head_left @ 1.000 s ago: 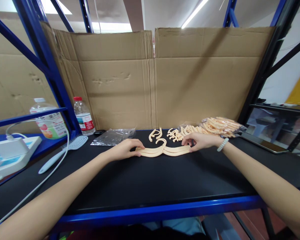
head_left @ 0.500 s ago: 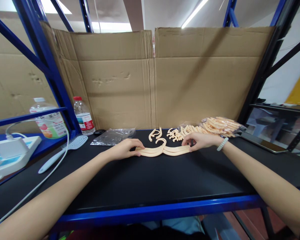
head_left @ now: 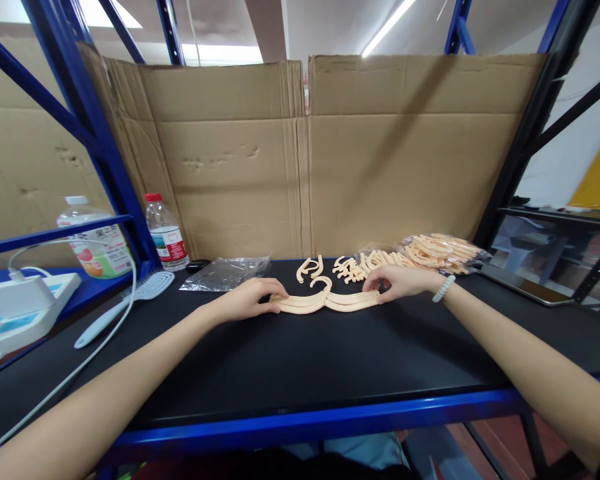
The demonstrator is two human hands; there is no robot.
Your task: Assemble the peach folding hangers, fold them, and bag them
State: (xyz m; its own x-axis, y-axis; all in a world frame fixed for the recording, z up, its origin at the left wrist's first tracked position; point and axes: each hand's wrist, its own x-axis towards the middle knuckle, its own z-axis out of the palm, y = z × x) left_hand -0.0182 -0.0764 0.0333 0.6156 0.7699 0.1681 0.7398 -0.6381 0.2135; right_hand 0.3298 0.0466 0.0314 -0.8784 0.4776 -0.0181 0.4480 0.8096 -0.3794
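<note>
Head view: the hanger (head_left: 325,302) spans left hand (head_left: 253,298) to right hand (head_left: 399,282), an end pinched in each grip.

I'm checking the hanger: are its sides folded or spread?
Spread: the hanger reaches from left hand to right hand, hook between.

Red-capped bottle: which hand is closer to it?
Left. The left hand is right of the red-capped bottle and in front of it, at the left end of the hanger; the right hand is farther across, at the hanger's right end.
</note>
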